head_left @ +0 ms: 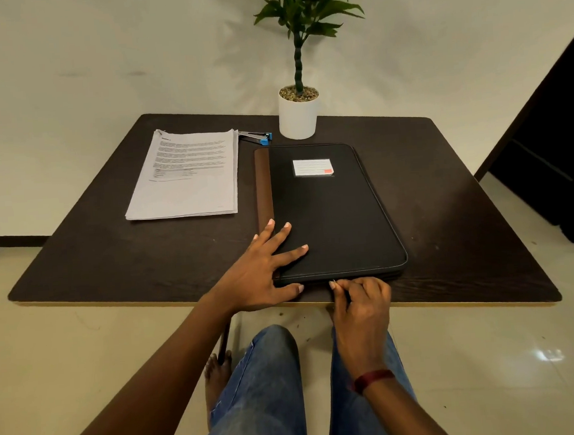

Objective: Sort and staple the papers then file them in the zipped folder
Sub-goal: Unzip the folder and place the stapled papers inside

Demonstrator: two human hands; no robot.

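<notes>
Head view, single frame, items listed by position.

Counter (445, 190): dark wood-grain top, filling the middle of the frame.

Zipped folder (332, 214): black, with a brown spine strip along its left edge and a white label card near its top. It lies flat at centre frame, its near edge close to the counter's front edge. It looks closed.

Papers (185, 176): one white printed stack, upper left of centre, just beside the folder's spine. Whether they are already stapled cannot be told.

Stapler (255, 137): metal with a blue end, at the stack's upper right corner, between the papers and a white plant pot (298, 117).

Left hand (262, 269): flat, fingers spread, pressing on the folder's lower left corner. Its grip is not closed round anything; it only holds the folder down.

Right hand (361, 300): at the folder's near edge, lower centre, thumb and forefinger pinched together on something small and metallic, probably the zipper pull; it is too small to confirm.

Step in hand, as judged: opening the zip so the folder can take the papers. To do it well, keep the left palm weighted on the cover so the folder does not slide, draw the pull along the edge in line with the teeth, and ease it round the rounded lower right corner rather than tugging upward.
</notes>
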